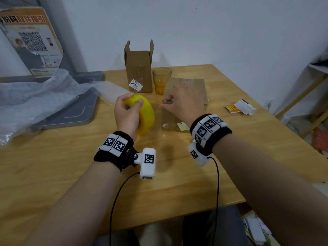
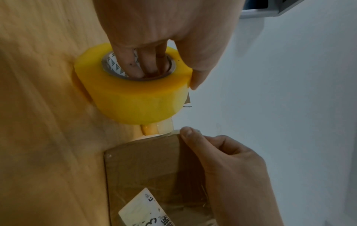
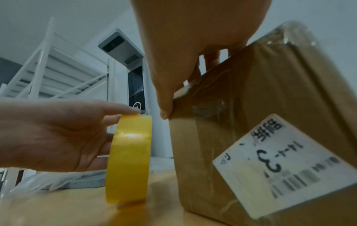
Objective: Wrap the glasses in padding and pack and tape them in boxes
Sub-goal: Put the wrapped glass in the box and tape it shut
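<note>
My left hand (image 1: 131,105) grips a yellow tape roll (image 1: 147,118), fingers through its core (image 2: 146,65) and thumb on the rim. The roll stands on edge on the table, just left of a closed cardboard box (image 1: 188,84) that lies flat and is partly wrapped in clear tape. A short strip of tape (image 2: 164,125) runs from the roll to the box corner. My right hand (image 1: 170,103), fingers curled, pinches that strip with its thumb (image 3: 164,111) against the box edge (image 3: 173,107). Behind them stand an open upright box (image 1: 138,68) and an amber glass (image 1: 161,80).
Clear padding film (image 1: 35,96) lies crumpled at the left over a grey tray (image 1: 74,112). Small packets (image 1: 239,107) sit near the wooden table's (image 1: 159,183) right edge. A white wall is close behind, and a shelf (image 1: 317,71) stands at the right.
</note>
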A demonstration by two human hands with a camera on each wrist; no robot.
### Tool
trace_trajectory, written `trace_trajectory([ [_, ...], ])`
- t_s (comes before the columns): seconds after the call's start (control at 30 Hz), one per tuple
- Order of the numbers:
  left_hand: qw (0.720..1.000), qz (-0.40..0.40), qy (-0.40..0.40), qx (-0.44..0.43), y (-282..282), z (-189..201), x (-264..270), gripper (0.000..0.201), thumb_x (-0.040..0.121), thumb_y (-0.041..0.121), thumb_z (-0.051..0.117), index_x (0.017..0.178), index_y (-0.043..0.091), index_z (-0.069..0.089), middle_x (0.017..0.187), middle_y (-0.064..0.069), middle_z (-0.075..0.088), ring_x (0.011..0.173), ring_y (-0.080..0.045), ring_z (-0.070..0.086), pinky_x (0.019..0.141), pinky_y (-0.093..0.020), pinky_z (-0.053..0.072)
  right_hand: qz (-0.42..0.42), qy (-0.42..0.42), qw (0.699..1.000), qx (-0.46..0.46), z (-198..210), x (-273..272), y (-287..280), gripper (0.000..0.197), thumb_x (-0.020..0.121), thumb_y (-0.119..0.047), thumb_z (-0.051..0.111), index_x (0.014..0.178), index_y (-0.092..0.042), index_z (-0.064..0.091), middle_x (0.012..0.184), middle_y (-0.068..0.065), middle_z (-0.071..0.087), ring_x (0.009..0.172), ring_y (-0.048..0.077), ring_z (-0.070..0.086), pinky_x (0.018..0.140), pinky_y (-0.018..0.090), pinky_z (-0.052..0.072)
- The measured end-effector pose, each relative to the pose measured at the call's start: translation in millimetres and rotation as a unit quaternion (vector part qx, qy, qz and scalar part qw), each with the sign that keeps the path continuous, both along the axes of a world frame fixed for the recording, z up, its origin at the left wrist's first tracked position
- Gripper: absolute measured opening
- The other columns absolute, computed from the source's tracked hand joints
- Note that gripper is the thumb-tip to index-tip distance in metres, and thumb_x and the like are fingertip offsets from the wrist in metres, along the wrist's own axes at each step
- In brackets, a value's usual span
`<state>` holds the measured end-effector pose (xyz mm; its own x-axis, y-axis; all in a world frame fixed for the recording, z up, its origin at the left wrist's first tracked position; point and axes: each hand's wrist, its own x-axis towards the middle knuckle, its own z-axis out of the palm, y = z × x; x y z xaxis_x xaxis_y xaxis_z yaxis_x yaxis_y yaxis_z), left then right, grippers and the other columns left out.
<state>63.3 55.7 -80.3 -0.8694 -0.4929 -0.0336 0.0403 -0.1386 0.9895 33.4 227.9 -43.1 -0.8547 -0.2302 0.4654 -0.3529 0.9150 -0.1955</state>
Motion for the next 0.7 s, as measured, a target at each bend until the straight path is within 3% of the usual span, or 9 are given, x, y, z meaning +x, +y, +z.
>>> trace_trajectory([
  [0.07, 1.000, 0.004, -0.001, 0.003, -1, 0, -1, 0.027, 0.086, 0.032, 0.077, 0.106, 0.044, 0.062, 0.112, 0.004, 0.063, 0.100, -0.024, 0.062, 0.081, -0.039, 0.050, -0.010, 0.017, 1.000, 0.006, 2, 3, -8, 0.038, 0.083, -0.052, 0.076, 0.067, -0.033, 0.049, 0.095, -0.001, 0.062, 0.103, 0.023, 0.057, 0.073, 0.033, 0.038],
  [0.27, 1.000, 0.008, 0.000, 0.000, -3, 1, -2, 0.028, 0.085, 0.032, 0.077, 0.107, 0.043, 0.062, 0.112, 0.002, 0.064, 0.103, -0.024, 0.064, 0.082, -0.040, 0.053, -0.007, 0.026, 0.999, 0.019, 8, 8, -21, 0.021, 0.090, -0.024, 0.059, 0.071, -0.023, 0.050, 0.084, 0.001, 0.048, 0.089, 0.026, 0.049, 0.065, 0.036, 0.033],
  [0.4, 1.000, 0.008, 0.002, 0.003, -4, 1, -2, 0.026, 0.086, 0.031, 0.077, 0.104, 0.043, 0.062, 0.110, 0.003, 0.064, 0.101, -0.024, 0.064, 0.081, -0.040, 0.053, 0.024, 0.024, 0.999, 0.017, 8, 6, -20, 0.028, 0.096, -0.027, 0.061, 0.071, -0.019, 0.050, 0.085, 0.000, 0.048, 0.091, 0.024, 0.049, 0.065, 0.036, 0.036],
  [0.47, 1.000, 0.006, 0.011, 0.002, -3, -1, -2, 0.025, 0.088, 0.029, 0.075, 0.104, 0.042, 0.061, 0.108, 0.004, 0.063, 0.098, -0.024, 0.062, 0.080, -0.039, 0.050, 0.068, 0.005, 0.997, -0.025, 3, 3, -6, 0.028, 0.094, -0.034, 0.070, 0.074, -0.014, 0.069, 0.088, 0.002, 0.058, 0.093, 0.023, 0.054, 0.073, 0.039, 0.044],
  [0.5, 1.000, 0.006, 0.016, 0.001, -2, -2, -2, 0.025, 0.089, 0.028, 0.075, 0.103, 0.042, 0.060, 0.107, 0.005, 0.063, 0.096, -0.023, 0.061, 0.080, -0.038, 0.049, 0.102, -0.012, 0.993, -0.059, 2, 1, 4, 0.022, 0.092, -0.034, 0.074, 0.084, -0.015, 0.079, 0.088, 0.000, 0.062, 0.090, 0.021, 0.055, 0.077, 0.040, 0.046],
  [0.57, 1.000, 0.004, 0.021, 0.001, 2, -2, -2, 0.025, 0.089, 0.025, 0.075, 0.101, 0.040, 0.060, 0.105, 0.006, 0.063, 0.093, -0.023, 0.059, 0.079, -0.038, 0.047, 0.154, -0.049, 0.980, -0.116, 4, 1, 27, 0.016, 0.089, -0.029, 0.079, 0.102, -0.021, 0.084, 0.085, -0.008, 0.071, 0.086, 0.014, 0.060, 0.087, 0.038, 0.047],
  [0.63, 1.000, 0.010, 0.021, -0.005, 6, -2, -1, 0.026, 0.087, 0.024, 0.076, 0.101, 0.040, 0.061, 0.102, 0.006, 0.063, 0.092, -0.024, 0.060, 0.078, -0.040, 0.048, 0.151, -0.067, 0.982, -0.094, 4, 1, 48, 0.024, 0.089, -0.031, 0.079, 0.113, -0.029, 0.079, 0.107, -0.014, 0.077, 0.110, 0.011, 0.065, 0.114, 0.041, 0.031],
  [0.67, 1.000, 0.015, 0.019, -0.009, 8, -1, -1, 0.026, 0.086, 0.025, 0.076, 0.101, 0.040, 0.061, 0.103, 0.006, 0.063, 0.094, -0.026, 0.062, 0.080, -0.043, 0.051, 0.136, -0.073, 0.985, -0.075, 3, 2, 56, 0.029, 0.089, -0.033, 0.078, 0.118, -0.034, 0.076, 0.119, -0.019, 0.074, 0.124, 0.010, 0.059, 0.122, 0.049, 0.021],
  [0.7, 1.000, 0.021, 0.016, -0.011, 10, 1, -1, 0.026, 0.086, 0.025, 0.076, 0.100, 0.041, 0.060, 0.105, 0.006, 0.063, 0.099, -0.028, 0.064, 0.083, -0.046, 0.054, 0.120, -0.082, 0.986, -0.078, 0, 3, 64, 0.034, 0.089, -0.034, 0.078, 0.122, -0.036, 0.074, 0.127, -0.021, 0.069, 0.134, 0.012, 0.053, 0.123, 0.055, 0.019],
])
